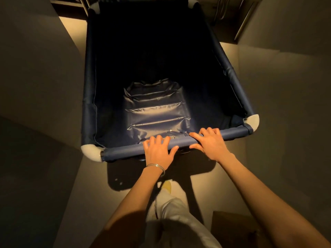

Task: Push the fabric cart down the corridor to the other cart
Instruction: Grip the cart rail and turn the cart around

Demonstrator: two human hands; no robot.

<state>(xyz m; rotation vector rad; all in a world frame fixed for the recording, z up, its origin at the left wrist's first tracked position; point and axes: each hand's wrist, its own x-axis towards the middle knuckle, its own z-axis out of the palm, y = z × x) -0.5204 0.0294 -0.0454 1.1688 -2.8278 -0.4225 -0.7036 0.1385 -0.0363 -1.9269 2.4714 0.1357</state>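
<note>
A dark blue fabric cart (pixel 89 86) fills the middle of the head view, its deep bin empty with a shiny creased floor. White padded caps cover its corners. Both hands rest on the near rail (pixel 125 150). My left hand (pixel 157 151) lies over the rail left of centre, fingers spread, a metal bangle on the wrist. My right hand (pixel 211 142) holds the rail just to its right, thumb under and fingers over. The other cart is not in sight.
Plain walls close in on the left (pixel 35 68) and right (pixel 286 86), leaving a narrow lit floor strip. A metal frame or rack (pixel 245 20) stands at the top right, beyond the cart. My white-trousered leg (pixel 170 203) steps below the rail.
</note>
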